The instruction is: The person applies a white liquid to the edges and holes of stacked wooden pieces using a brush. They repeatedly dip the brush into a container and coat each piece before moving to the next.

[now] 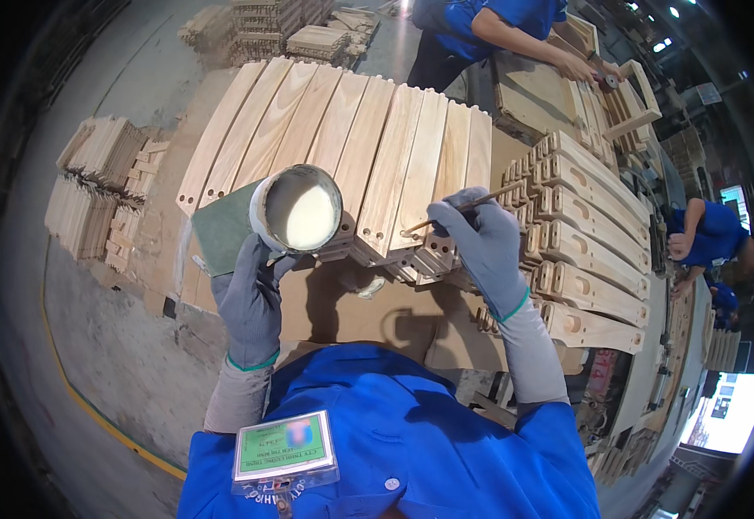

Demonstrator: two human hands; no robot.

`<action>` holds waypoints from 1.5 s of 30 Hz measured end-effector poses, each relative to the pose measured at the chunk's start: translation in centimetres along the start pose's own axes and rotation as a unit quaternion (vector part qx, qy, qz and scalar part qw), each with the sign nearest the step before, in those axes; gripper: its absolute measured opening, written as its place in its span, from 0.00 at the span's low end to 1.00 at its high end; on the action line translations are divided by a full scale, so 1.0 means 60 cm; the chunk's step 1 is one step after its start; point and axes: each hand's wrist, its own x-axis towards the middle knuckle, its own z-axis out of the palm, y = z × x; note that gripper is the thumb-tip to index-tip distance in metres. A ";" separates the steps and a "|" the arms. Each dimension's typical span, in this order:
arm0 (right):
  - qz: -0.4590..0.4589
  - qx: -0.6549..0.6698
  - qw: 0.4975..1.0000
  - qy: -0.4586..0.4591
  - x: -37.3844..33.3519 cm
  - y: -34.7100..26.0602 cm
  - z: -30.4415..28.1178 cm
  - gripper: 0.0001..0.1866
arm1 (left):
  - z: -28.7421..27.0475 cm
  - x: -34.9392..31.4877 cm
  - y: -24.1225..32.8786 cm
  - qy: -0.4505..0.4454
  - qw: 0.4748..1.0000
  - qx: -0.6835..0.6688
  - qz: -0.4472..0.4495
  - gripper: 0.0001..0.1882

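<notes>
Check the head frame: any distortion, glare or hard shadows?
Head view: fisheye bows the yellow painted floor stripe; head view, lower right: bright white rectangular panel blown out; head view, centre: dark shadows on the flat brown sheet, grey-gloved right hand clear.

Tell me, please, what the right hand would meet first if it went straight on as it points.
Probably the pale wooden slats just ahead of the right hand, though its height above them is unclear.
</notes>
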 end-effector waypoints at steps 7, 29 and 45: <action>-0.050 -0.050 0.997 -0.014 0.002 0.004 -0.004 0.12 | -0.025 -0.004 -0.008 -0.010 0.996 0.086 0.013 0.14; -0.096 -0.136 0.980 -0.107 0.009 -0.009 0.009 0.10 | -0.033 -0.003 -0.003 -0.033 0.993 0.116 -0.002 0.16; -0.108 0.199 0.971 -0.072 -0.068 -0.111 -0.030 0.06 | 0.015 -0.020 -0.010 -0.096 0.995 0.016 -0.008 0.13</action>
